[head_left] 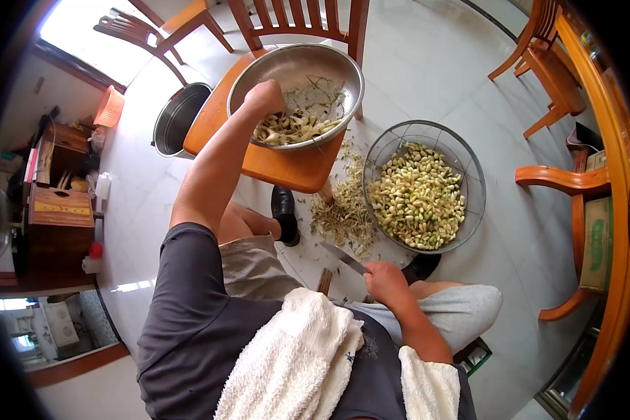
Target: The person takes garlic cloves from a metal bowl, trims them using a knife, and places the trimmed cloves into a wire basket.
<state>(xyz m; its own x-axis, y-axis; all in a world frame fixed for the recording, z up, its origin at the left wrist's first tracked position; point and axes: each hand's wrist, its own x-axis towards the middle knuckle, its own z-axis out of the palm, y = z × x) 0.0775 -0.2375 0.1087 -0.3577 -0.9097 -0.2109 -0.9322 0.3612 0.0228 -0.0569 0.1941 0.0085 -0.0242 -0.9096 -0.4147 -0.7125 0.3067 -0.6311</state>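
Observation:
My left hand [264, 98] reaches over the near-left rim of a perforated metal colander [353, 78], fingers curled down; whatever they hold is hidden. Inside lie untrimmed pale bulbs [297, 128] with stringy roots and stems. The colander rests on a wooden chair seat [287, 168]. In front of my lap, my right hand [387, 283] is closed round the handle of a knife [346, 258], its blade pointing up and left. Beyond the knife, to the right, a round wire-mesh basket [473, 183] holds a heap of trimmed pale-green bulbs [418, 196].
Dry trimmings [350, 217] are scattered on the tiled floor between chair and basket. A dark metal bucket [180, 119] stands left of the chair. A wooden table [612, 140] edges the right side. A white towel [294, 357] hangs over my shoulders.

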